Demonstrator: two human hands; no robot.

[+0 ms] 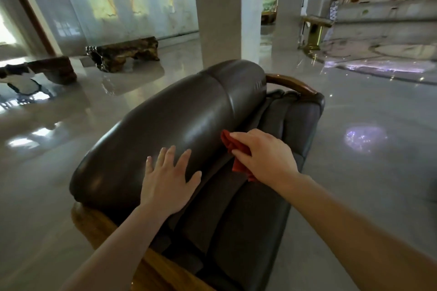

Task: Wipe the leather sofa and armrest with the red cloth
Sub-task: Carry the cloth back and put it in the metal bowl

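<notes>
Left hand (pixel 168 182) rests flat, fingers spread, on leather sofa (pixel 179 120); right hand (pixel 264 156) clutches red cloth (pixel 233 149).

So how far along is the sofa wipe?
Nothing shows as finished; one picture can't tell wiped leather from unwiped. In hand: the right hand presses the red cloth against the sofa backrest near the seat crease, the left hand flat on the backrest top. Apparently left: the seat cushions and wooden armrest.

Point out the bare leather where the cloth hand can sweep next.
Free: the backrest top from the left hand up to the far wooden armrest. Crowded: the crease where the right hand presses the red cloth.
</notes>
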